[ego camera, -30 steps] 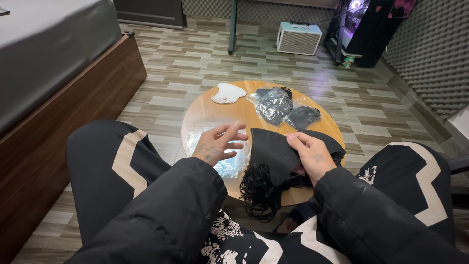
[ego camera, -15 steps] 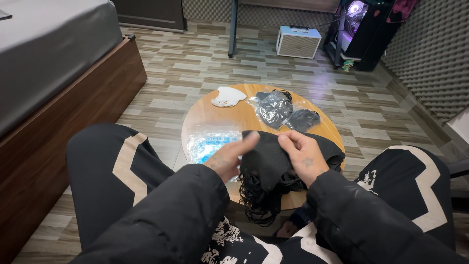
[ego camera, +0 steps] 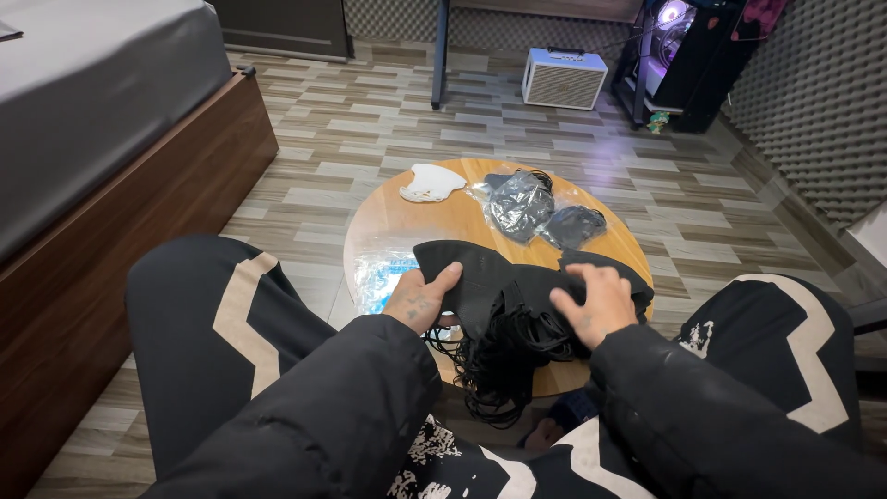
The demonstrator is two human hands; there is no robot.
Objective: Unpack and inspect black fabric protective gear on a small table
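Observation:
A stack of black face masks (ego camera: 517, 277) lies spread across the near side of a small round wooden table (ego camera: 407, 217), their black ear loops (ego camera: 504, 356) hanging in a tangle over the near edge. My left hand (ego camera: 420, 298) pinches the left end of the stack, thumb on top. My right hand (ego camera: 591, 300) rests with spread fingers on the right part of the stack. Both arms wear black puffy sleeves.
On the table lie a white mask (ego camera: 432, 182), two clear bags of dark masks (ego camera: 522, 201) (ego camera: 575, 225) and a clear blue-printed wrapper (ego camera: 383, 277). A grey bed with a wooden frame (ego camera: 139, 176) stands left. A white box (ego camera: 564, 79) and a lit computer case (ego camera: 670, 37) stand far back.
My left hand came off the blue wrapper and took hold of the left end of the black masks. The stack is now drawn out wider across the table.

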